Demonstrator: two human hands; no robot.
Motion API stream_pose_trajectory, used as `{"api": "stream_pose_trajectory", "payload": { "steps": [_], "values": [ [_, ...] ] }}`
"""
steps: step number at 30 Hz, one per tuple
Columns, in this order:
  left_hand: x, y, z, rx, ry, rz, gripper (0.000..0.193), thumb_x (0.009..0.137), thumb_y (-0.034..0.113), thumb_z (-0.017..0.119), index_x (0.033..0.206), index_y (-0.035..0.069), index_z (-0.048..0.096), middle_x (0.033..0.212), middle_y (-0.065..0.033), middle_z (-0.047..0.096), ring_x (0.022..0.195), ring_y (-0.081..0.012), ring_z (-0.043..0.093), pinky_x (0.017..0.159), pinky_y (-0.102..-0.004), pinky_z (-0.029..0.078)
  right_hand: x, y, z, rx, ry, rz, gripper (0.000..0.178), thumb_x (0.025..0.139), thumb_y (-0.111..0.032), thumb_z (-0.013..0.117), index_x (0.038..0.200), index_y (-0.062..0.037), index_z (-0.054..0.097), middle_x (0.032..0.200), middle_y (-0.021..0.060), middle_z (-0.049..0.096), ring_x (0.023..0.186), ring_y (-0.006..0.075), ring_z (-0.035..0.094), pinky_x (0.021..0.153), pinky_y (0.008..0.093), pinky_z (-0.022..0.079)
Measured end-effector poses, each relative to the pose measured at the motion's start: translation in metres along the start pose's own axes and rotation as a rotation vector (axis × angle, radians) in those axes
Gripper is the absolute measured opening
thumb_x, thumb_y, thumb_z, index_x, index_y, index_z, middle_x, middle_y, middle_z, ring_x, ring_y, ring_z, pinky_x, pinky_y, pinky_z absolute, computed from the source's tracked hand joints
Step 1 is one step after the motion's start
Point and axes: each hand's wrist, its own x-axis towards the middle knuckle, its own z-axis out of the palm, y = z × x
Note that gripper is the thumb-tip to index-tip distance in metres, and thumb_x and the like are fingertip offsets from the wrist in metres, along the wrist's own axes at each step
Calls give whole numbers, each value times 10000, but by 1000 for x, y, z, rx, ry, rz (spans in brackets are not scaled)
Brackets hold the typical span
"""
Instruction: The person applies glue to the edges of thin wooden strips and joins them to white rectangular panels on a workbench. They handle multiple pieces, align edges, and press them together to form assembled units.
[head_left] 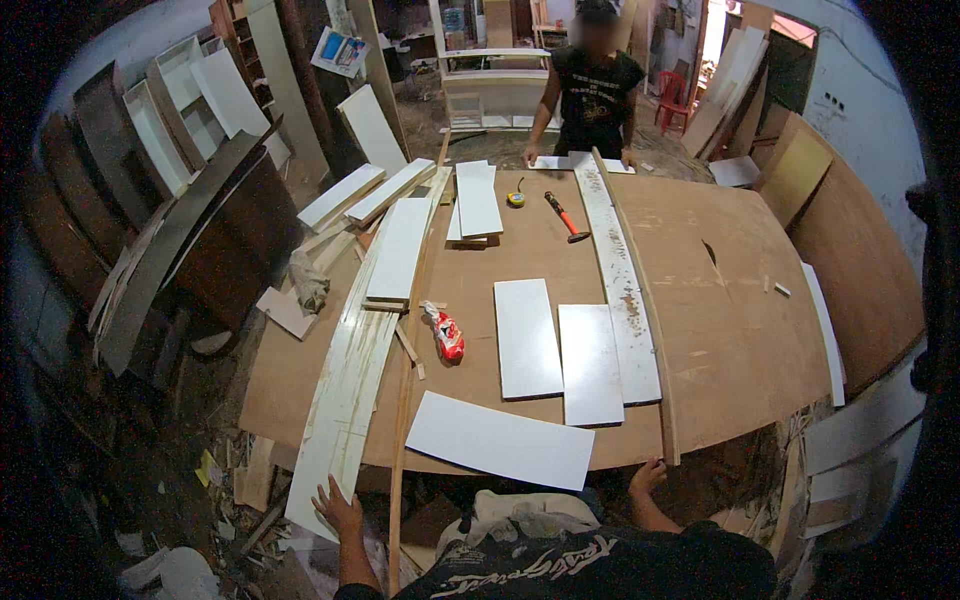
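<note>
My left hand (340, 510) lies with its fingers spread on the near end of a long, streaked white board (345, 385). At the table's near edge, my right hand (648, 478) is beside the end of a long wooden strip (640, 300); its fingers are too small and partly hidden to tell their grip. Along that strip runs a stained white board (622, 295). Between my hands lies a white panel (500, 440), slightly past the table edge. Beyond it are two white panels (528, 338) (590, 362) and a red-and-white plastic packet (446, 335).
Across the brown table (720, 290), a co-worker (592, 95) has hands at a white piece (553, 163). A hammer (568, 220) and tape measure (515, 197) lie near more white boards (476, 200). Panels lean at left; scraps litter the floor. A red chair (672, 97) stands behind.
</note>
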Motion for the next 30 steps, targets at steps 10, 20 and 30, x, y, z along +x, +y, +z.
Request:
{"api": "stream_pose_trajectory", "payload": {
  "steps": [10, 20, 30],
  "values": [
    [-10, -10, -1, 47, -20, 55, 874, 867, 188, 782, 1596, 113, 306, 1504, -96, 513, 1477, -342, 337, 1245, -584, 148, -47, 79, -40, -427, -720, -51, 604, 1064, -531, 418, 832, 0, 588, 751, 192, 518, 698, 358, 513, 671, 547, 409],
    [-16, -21, -8, -4, -20, 207, 806, 867, 121, 722, 1579, 103, 344, 1473, -187, 515, 1470, -355, 334, 1249, -568, 89, -59, 66, -71, -553, -688, 119, 283, 993, -290, 667, 1015, -10, 631, 855, 132, 621, 759, 277, 578, 749, 461, 500],
    [-54, 129, -18, -693, 220, 112, 442, 900, 136, 733, 1299, 53, 561, 1285, -140, 557, 1260, -331, 509, 1099, -480, 364, -113, -101, -45, -123, -524, -167, 533, 976, -236, 658, 1386, 31, 447, 1342, 237, 433, 1210, 391, 502, 1056, 489, 420]
  ]
}}
